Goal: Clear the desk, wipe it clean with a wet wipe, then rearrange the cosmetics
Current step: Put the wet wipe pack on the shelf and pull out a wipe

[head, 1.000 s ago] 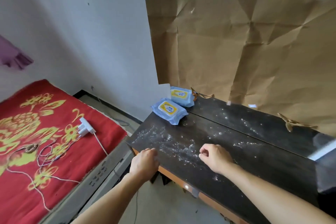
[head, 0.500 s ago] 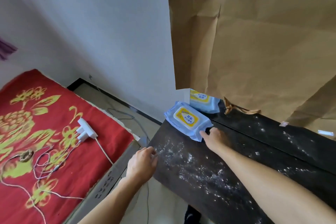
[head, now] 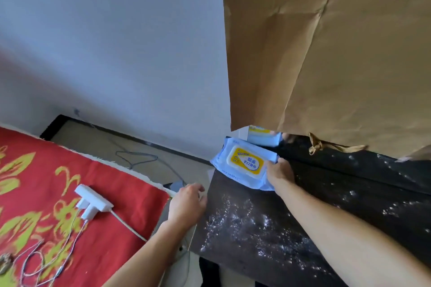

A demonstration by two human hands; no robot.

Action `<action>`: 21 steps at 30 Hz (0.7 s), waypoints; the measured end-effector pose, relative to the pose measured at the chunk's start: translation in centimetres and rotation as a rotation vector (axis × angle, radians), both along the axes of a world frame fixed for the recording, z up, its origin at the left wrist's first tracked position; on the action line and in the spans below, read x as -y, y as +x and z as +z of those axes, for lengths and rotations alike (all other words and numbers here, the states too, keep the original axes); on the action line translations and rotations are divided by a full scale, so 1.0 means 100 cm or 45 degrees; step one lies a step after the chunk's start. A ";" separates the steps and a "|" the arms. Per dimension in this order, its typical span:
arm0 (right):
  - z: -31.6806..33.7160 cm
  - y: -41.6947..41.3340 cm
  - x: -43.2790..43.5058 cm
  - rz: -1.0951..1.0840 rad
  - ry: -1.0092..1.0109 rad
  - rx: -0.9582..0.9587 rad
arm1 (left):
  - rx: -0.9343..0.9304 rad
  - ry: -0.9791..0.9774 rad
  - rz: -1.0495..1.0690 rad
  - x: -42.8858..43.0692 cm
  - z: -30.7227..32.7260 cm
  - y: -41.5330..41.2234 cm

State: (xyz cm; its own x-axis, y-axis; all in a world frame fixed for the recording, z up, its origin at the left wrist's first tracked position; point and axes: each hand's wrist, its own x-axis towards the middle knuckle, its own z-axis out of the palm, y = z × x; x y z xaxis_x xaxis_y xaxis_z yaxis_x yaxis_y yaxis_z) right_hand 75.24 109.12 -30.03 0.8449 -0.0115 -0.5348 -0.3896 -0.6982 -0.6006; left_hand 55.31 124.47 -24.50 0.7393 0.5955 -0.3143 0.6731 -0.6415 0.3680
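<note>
Wipes pack [head: 245, 162] lies flat, long axis toward the right hand [head: 279, 171] gripping it; left hand [head: 187, 204] loosely curled, empty.

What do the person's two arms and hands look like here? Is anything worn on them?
Both forearms are bare up to the picture's edge: no sleeves show. The left hand and the right hand wear no gloves, and I see no watch, bracelet or ring on either wrist or hand. No markings are visible on them.

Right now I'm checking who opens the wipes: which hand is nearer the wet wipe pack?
Right. The right hand grips the wet wipe pack at its near end; the left hand rests at the desk's left edge, apart from it.
</note>
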 end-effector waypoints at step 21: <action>0.139 -0.142 0.129 -0.755 0.749 0.125 | 0.297 -0.004 -1.486 0.055 0.055 0.057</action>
State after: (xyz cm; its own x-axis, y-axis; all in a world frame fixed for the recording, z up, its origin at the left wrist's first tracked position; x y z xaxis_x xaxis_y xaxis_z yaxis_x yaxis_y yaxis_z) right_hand 61.05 96.19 -16.13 0.8299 -0.2108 -0.5166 -0.5200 0.0430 -0.8531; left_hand 61.03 118.94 -19.03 0.8738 -0.4757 -0.1008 -0.4001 -0.8211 0.4071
